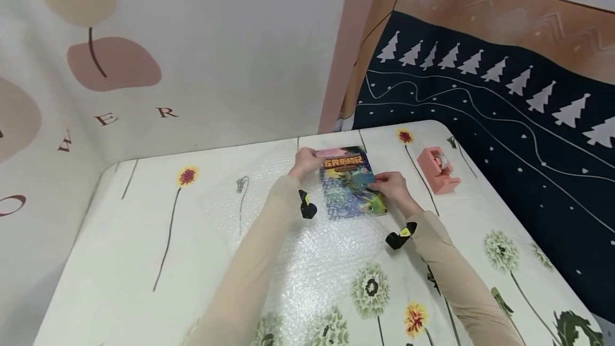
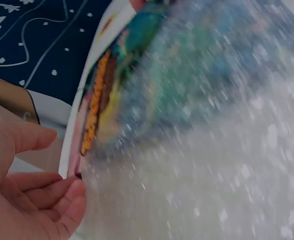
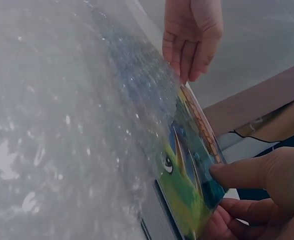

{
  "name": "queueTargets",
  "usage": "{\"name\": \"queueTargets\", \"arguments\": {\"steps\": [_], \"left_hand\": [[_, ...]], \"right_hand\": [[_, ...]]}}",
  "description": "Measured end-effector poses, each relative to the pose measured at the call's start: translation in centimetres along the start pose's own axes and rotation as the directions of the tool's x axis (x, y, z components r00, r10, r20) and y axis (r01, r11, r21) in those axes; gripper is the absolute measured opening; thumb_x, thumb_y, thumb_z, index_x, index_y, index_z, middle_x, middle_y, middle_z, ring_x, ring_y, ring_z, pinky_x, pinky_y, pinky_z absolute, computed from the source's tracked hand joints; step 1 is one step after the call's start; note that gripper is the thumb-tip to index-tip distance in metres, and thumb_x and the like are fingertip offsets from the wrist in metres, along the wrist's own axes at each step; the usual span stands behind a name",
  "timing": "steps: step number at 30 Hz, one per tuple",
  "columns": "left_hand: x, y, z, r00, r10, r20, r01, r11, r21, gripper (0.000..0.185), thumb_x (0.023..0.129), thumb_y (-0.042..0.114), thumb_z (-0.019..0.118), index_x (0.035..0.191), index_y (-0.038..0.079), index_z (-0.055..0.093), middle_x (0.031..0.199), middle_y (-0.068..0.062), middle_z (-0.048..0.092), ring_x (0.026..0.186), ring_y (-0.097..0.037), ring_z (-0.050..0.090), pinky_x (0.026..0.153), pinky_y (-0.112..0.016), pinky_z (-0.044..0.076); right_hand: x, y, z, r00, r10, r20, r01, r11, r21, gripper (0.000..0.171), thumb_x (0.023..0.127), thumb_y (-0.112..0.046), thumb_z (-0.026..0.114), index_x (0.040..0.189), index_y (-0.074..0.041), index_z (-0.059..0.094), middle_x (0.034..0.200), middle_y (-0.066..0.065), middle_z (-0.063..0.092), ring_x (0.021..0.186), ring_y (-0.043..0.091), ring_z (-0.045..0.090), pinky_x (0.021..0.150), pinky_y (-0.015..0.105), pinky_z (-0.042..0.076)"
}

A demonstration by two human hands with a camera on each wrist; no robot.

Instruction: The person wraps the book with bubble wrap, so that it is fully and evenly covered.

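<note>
On the flowered table (image 1: 144,239), near its far edge, one colourful book (image 1: 353,183) lies on one sheet of bubble wrap (image 1: 307,260), and part of that sheet is drawn over its cover. Two hands are on it. The left hand (image 1: 305,163) has its fingertips (image 2: 69,192) at the book's far left corner, where the wrap's edge meets it, fingers only lightly bent. The right hand (image 1: 391,186) pinches the book's right edge, thumb (image 3: 237,172) on the cover and fingers curled beneath. One pink tape dispenser (image 1: 438,170) stands just to the right, apart from the book.
</note>
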State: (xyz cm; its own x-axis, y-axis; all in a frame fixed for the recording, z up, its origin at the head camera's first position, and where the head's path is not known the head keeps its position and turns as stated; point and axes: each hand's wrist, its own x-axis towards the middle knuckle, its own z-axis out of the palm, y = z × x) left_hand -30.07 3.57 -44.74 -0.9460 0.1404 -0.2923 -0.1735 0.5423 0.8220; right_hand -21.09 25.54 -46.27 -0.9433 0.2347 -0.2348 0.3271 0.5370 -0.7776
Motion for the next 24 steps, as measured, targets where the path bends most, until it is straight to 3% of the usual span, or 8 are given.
{"name": "queueTargets", "arguments": {"steps": [3, 6, 11, 15, 18, 20, 22, 24], "left_hand": [[-0.5, 0.6, -0.2, 0.999, -0.040, 0.029, 0.042, 0.998, -0.051, 0.031, 0.093, 0.019, 0.054, 0.114, -0.004, 0.057, 0.115, -0.014, 0.056, 0.103, -0.025, 0.053, 0.088, -0.036, 0.045], [-0.5, 0.9, -0.2, 0.995, -0.074, 0.067, 0.082, 0.989, -0.119, 0.051, 0.095, 0.023, 0.052, 0.137, -0.003, 0.041, 0.140, -0.016, 0.042, 0.129, -0.031, 0.039, 0.104, -0.042, 0.035], [-0.5, 1.0, 0.1, 0.992, -0.067, 0.105, 0.092, 0.964, -0.251, 0.055, 0.096, 0.023, 0.050, 0.141, -0.004, 0.034, 0.143, -0.018, 0.036, 0.131, -0.033, 0.035, 0.106, -0.043, 0.032], [-0.4, 0.6, 0.1, 0.988, -0.077, 0.131, 0.115, 0.943, -0.313, 0.055, 0.096, 0.021, 0.050, 0.141, -0.006, 0.032, 0.143, -0.019, 0.035, 0.131, -0.032, 0.035, 0.106, -0.044, 0.031], [0.0, 0.4, -0.1, 0.988, -0.093, 0.120, 0.119, 0.965, -0.233, 0.043, 0.095, 0.019, 0.051, 0.128, -0.008, 0.046, 0.129, -0.018, 0.048, 0.119, -0.029, 0.047, 0.100, -0.041, 0.038], [0.1, 0.6, -0.1, 0.991, -0.087, 0.106, 0.099, 0.987, -0.123, 0.025, 0.094, 0.017, 0.051, 0.096, -0.008, 0.056, 0.093, -0.014, 0.055, 0.084, -0.022, 0.054, 0.080, -0.034, 0.046], [0.1, 0.9, -0.1, 0.993, -0.070, 0.096, 0.070, 0.998, -0.005, 0.026, 0.092, 0.012, 0.050, 0.069, 0.002, 0.044, 0.065, -0.005, 0.041, 0.058, -0.016, 0.038, 0.059, -0.030, 0.037], [-0.1, 1.4, 0.0, 0.992, -0.054, 0.113, 0.046, 0.997, 0.068, 0.034, 0.089, 0.006, 0.049, 0.062, 0.009, 0.028, 0.055, -0.001, 0.022, 0.051, -0.015, 0.018, 0.051, -0.031, 0.025]], "right_hand": [[0.2, -0.2, 0.3, 0.999, 0.033, -0.004, -0.033, 0.999, -0.001, 0.035, 0.085, -0.007, 0.066, 0.114, 0.011, 0.060, 0.112, 0.026, 0.061, 0.082, 0.020, 0.058, 0.061, 0.022, 0.047], [0.4, -0.3, 0.4, 0.998, 0.062, -0.006, -0.062, 0.998, 0.016, 0.034, 0.085, -0.006, 0.065, 0.115, 0.011, 0.060, 0.115, 0.027, 0.060, 0.091, 0.025, 0.058, 0.069, 0.028, 0.049], [0.4, -0.9, 0.5, 0.994, 0.107, 0.034, -0.110, 0.988, 0.105, 0.041, 0.084, -0.004, 0.064, 0.121, 0.013, 0.055, 0.125, 0.028, 0.053, 0.115, 0.037, 0.051, 0.095, 0.043, 0.043], [0.4, -1.4, 0.6, 0.989, 0.137, 0.056, -0.144, 0.981, 0.134, 0.044, 0.085, -0.004, 0.063, 0.123, 0.013, 0.052, 0.128, 0.028, 0.050, 0.122, 0.038, 0.044, 0.102, 0.044, 0.036], [0.3, -1.6, 0.5, 0.986, 0.151, 0.072, -0.159, 0.978, 0.134, 0.044, 0.087, -0.006, 0.061, 0.125, 0.012, 0.051, 0.131, 0.028, 0.048, 0.124, 0.038, 0.042, 0.104, 0.045, 0.034], [0.2, -1.6, 0.4, 0.984, 0.155, 0.084, -0.165, 0.978, 0.129, 0.044, 0.088, -0.008, 0.060, 0.126, 0.012, 0.050, 0.132, 0.027, 0.047, 0.125, 0.038, 0.041, 0.105, 0.046, 0.032], [0.2, -1.6, 0.3, 0.983, 0.159, 0.091, -0.169, 0.978, 0.121, 0.044, 0.089, -0.009, 0.059, 0.126, 0.011, 0.050, 0.132, 0.027, 0.046, 0.126, 0.038, 0.040, 0.105, 0.046, 0.032], [0.2, -1.5, 0.3, 0.982, 0.164, 0.095, -0.174, 0.978, 0.112, 0.043, 0.089, -0.010, 0.060, 0.126, 0.010, 0.051, 0.132, 0.026, 0.047, 0.126, 0.037, 0.040, 0.105, 0.046, 0.032]]}}
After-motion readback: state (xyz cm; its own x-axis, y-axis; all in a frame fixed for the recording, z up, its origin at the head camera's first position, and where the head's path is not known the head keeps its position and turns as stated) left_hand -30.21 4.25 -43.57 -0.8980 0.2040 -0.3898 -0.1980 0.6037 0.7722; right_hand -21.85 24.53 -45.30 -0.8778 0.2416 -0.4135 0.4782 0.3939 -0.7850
